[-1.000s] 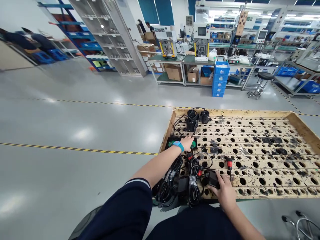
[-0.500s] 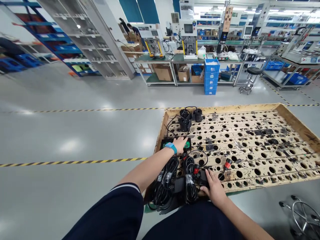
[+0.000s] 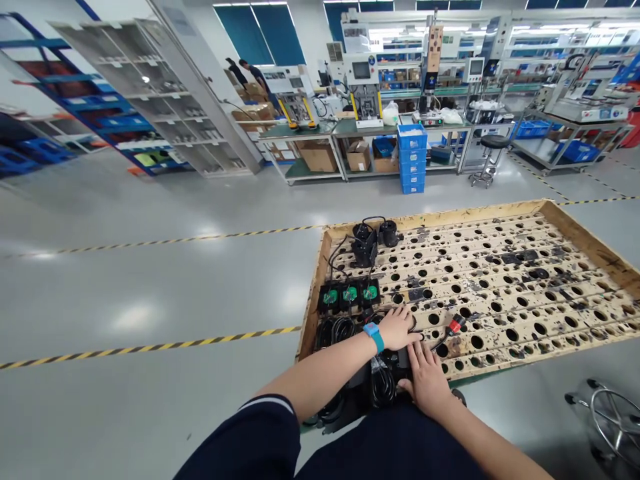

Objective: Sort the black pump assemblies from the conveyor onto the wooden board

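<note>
A dull black, flat-sided box (image 3: 401, 361), partly hidden by the hands, lies on the perforated wooden table (image 3: 480, 267), on the wearer's side of the row of green-centred black cases (image 3: 350, 294). On that same side of the row, a glossy black cable coil (image 3: 383, 388) loops neatly. The right hand (image 3: 429, 379) touches the box, fingers straight, thumb spread wide; the left hand (image 3: 399, 328) lies palm down, its grip impossible to tell.

Left hand (image 3: 397, 328): spread over the perforated wooden tray's (image 3: 585, 241) near-left part
Right hand (image 3: 429, 379): touching black box (image 3: 401, 361), tray's near edge
Green circuit boards (image 3: 350, 293): three, tray's left side
Blue crates (image 3: 413, 159): stacked beyond the tray
</note>
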Action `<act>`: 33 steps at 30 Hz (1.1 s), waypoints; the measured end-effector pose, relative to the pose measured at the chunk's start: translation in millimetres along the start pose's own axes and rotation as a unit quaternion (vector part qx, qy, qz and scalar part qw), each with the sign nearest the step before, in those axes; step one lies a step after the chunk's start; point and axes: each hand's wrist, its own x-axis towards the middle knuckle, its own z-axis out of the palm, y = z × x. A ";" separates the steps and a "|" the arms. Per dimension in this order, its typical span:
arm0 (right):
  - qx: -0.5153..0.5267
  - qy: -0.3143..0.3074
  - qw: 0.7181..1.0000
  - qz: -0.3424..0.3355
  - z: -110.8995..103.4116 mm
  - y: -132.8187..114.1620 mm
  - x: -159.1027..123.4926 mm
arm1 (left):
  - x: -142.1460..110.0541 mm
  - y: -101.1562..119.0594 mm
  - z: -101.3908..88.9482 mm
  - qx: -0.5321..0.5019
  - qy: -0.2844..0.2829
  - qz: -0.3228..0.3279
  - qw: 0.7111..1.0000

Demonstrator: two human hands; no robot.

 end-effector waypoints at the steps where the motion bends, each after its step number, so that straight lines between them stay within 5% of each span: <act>1: 0.000 0.011 1.000 0.006 -1.1 3.5 -2.3 | -1.6 -0.7 1.4 0.010 -0.003 -0.006 1.000; 5: 0.019 0.114 0.992 0.052 -5.4 28.8 -8.4 | -13.0 -6.3 -0.2 0.055 -0.022 -0.021 0.998; 10: 0.026 0.242 0.945 0.219 -7.7 69.0 -0.3 | -17.4 -7.2 -0.2 0.049 -0.016 -0.004 0.999; 15: 0.069 0.245 0.940 0.228 4.3 87.8 7.2 | -14.4 -7.9 5.1 0.047 -0.043 -0.009 0.998; 23: 0.056 0.207 0.957 0.195 6.1 77.6 4.8 | -14.1 1.8 11.9 0.066 -0.023 0.018 0.997; 27: 0.098 0.211 0.952 0.201 -4.8 89.0 -27.1 | -18.2 4.9 -5.9 0.045 0.021 0.026 0.998; 33: 0.213 0.263 0.916 0.216 12.2 137.5 -131.0 | -40.3 34.9 -29.2 0.004 0.041 0.014 0.999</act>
